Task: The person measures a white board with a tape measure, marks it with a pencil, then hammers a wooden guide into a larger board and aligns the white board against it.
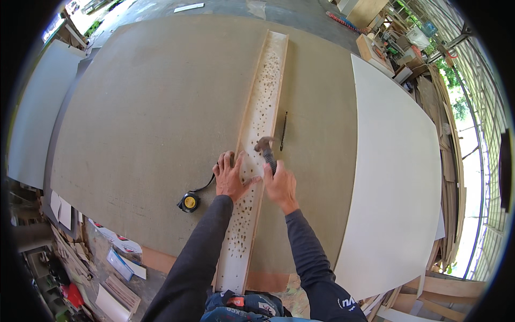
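Note:
A long, narrow white board [263,102] with brown raised edges runs away from my body, its face dotted with many small brown holes or specks. My left hand [230,176] lies across its left edge, fingers spread and thumb reaching over the white face. My right hand [280,187] is closed round the dark handle of a claw hammer [265,145], whose head is over the board just beyond my left thumb. Left of my left hand sits a black and yellow tape measure [189,202]. A thin dark rod [284,131], perhaps a pencil or drill bit, lies right of the board.
Beneath everything is a large grey-brown sheet [145,107]. A white panel [394,182] covers its right side. Wood offcuts [450,172] are stacked along the far right, and more scraps [118,295] lie at lower left. A wooden box [375,53] stands at the back right.

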The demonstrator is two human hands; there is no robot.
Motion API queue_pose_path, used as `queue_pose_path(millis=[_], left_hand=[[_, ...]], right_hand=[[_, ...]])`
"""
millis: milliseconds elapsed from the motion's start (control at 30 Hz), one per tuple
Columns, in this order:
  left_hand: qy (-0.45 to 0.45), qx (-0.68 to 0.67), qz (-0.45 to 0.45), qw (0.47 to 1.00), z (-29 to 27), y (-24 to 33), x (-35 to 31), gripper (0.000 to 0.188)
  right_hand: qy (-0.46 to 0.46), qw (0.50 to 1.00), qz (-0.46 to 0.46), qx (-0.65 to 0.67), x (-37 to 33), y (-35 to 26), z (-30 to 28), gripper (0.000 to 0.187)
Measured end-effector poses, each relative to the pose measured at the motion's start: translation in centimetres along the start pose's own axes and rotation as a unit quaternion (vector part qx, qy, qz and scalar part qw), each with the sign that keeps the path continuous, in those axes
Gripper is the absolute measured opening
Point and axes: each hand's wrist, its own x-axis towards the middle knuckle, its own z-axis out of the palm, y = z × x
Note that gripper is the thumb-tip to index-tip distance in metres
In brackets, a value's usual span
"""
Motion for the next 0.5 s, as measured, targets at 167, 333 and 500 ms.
queue_pose_path(millis=[167, 333, 500], left_hand=[[0.001, -0.007, 0.007, 1.000, -0.4, -0.2, -0.2, 0.088], [-0.017, -0.020, -0.006, 1.000, -0.7, 0.0, 0.1, 0.086], [-0.021, -0.028, -0.001, 0.999, -0.8, 0.2, 0.4, 0.085]], right_hand=[[0.038, 0.966, 0.111, 0.233, 7.7, -3.1, -0.3, 0.040], [0.085, 0.985, 0.104, 0.111, 20.4, -1.6, 0.5, 0.043], [0.249, 0.967, 0.013, 0.051, 29.5, -2.7, -1.5, 0.044]])
